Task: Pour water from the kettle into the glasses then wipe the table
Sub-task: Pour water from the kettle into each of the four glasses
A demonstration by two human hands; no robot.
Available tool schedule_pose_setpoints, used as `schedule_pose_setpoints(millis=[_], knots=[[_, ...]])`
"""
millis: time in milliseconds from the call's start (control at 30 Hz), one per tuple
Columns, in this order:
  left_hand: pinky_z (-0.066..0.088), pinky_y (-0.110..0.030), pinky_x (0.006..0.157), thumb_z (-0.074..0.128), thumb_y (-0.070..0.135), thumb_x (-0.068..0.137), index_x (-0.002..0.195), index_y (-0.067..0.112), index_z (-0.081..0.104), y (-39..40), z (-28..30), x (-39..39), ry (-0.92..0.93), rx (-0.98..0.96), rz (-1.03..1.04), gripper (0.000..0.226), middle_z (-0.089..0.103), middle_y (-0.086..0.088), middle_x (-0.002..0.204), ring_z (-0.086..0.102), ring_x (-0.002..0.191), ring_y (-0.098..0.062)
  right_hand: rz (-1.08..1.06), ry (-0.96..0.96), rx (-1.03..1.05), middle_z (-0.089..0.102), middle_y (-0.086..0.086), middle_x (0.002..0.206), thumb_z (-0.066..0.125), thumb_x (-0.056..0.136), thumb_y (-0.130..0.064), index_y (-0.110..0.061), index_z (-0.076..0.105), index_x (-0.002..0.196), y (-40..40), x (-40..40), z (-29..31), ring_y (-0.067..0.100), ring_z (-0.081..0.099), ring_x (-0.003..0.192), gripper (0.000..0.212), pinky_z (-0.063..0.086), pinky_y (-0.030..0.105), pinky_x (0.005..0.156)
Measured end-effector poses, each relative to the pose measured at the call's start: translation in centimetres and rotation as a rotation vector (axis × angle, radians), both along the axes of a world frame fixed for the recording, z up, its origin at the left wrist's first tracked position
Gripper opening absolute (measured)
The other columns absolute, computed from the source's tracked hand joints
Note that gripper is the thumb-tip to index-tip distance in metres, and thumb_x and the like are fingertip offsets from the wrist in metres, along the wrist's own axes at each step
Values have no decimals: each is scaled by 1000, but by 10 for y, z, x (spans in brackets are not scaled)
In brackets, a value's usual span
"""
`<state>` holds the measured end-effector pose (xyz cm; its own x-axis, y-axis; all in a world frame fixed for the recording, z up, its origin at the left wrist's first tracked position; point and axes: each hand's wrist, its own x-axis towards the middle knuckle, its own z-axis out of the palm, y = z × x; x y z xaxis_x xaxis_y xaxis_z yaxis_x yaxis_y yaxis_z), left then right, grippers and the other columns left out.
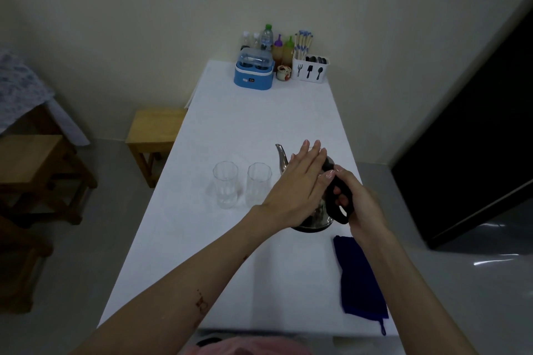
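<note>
Right hand (356, 196) apparently grips kettle (313, 217).

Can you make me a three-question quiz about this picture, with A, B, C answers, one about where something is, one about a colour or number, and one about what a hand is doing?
1. Where is the blue cloth?
A. On the table near the person, on their right
B. Under the glasses
C. On the wooden stool

2. How many glasses stand beside the kettle?
A. One
B. Two
C. Four

3. What is the right hand doing?
A. Resting flat on the table
B. Holding a glass
C. Gripping the kettle's black handle

Answers:
1. A, the cloth lies flat on the white table by the near right edge.
2. B, two clear glasses that look empty stand side by side, left of the kettle.
3. C, its fingers wrap through the handle, while the left hand lies flat over the kettle's top.
</note>
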<state>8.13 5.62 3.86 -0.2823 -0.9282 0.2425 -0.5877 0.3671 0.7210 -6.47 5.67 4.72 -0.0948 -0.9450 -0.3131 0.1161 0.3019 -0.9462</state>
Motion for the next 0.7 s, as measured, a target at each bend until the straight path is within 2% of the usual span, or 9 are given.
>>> schedule_pose_setpoints(millis=[67, 167, 300, 400, 500, 600, 700], knots=[[-1, -35, 123, 21, 42, 103, 153, 11, 15, -1, 2, -6, -2, -1, -12, 59, 4, 1, 164, -12, 149, -7, -6, 21, -10, 57, -4, 62, 77, 73, -49, -16, 74, 85, -2, -8, 1, 10, 48, 58, 35, 41, 26, 62], [-3, -32, 122, 21, 42, 104, 154, 12, 13, -2, 1, -14, 12, 36, -17, 59, 1, 3, 164, -13, 148, -6, 4, 104, -5, 57, -3, 63, 77, 60, -57, -15, 73, 82, -6, -18, 4, 11, 48, 59, 47, 41, 27, 60], [-5, -28, 121, 21, 42, 103, 154, 12, 10, -2, -1, -24, 58, 106, -39, 60, 0, 2, 163, -13, 148, -7, -15, 231, 9, 60, -3, 60, 79, 67, -52, -16, 72, 66, -12, -32, 6, 11, 49, 54, 36, 37, 26, 51], [-3, -29, 121, 22, 41, 103, 154, 11, 8, -2, -5, -28, 54, 139, -58, 60, -1, 0, 163, -13, 148, -9, -42, 293, 19, 64, -3, 59, 80, 66, -53, -16, 73, 58, -16, -37, 3, 14, 52, 58, 38, 41, 28, 59], [-1, -30, 122, 22, 42, 103, 154, 12, 7, -2, -10, -29, 65, 191, -73, 61, -1, 1, 164, -13, 148, -8, -49, 308, 15, 69, -1, 62, 82, 69, -50, -13, 76, 60, -17, -40, -2, 18, 57, 64, 38, 48, 33, 68], [0, -31, 122, 21, 41, 104, 154, 11, 6, -2, -13, -31, 68, 231, -76, 60, -2, 0, 163, -12, 148, -9, -18, 341, 20, 72, 1, 64, 83, 66, -54, -13, 77, 61, -19, -41, -3, 19, 63, 68, 42, 52, 37, 73], [1, -34, 123, 20, 41, 104, 154, 11, 5, -3, -17, -34, 67, 242, -72, 60, -2, -1, 164, -12, 149, -10, -14, 367, 37, 72, 2, 63, 84, 69, -55, -10, 77, 62, -21, -42, -2, 20, 64, 66, 46, 53, 37, 74]])
